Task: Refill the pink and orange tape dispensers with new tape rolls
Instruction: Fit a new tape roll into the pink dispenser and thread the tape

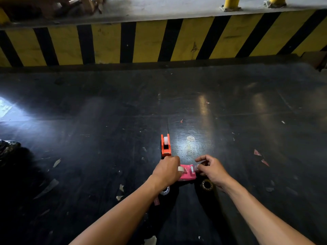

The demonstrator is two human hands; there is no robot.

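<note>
I am holding the pink dispenser [188, 174] down on the dark floor [106, 138], my left hand [167, 171] closing its grip over a tape roll [180, 168] at its rear. My right hand [211, 169] is pinching the tape end at its front. The orange dispenser [165, 145] is standing just beyond, tape seated.

Warehouse loading bay: scuffed dark floor [106, 121], hazard-striped curb [148, 43], yellow bollards [230, 2].

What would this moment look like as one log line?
step: loading pink plastic tape dispenser | left hand: steadying it | right hand: at its front end | orange plastic tape dispenser: untouched
</note>
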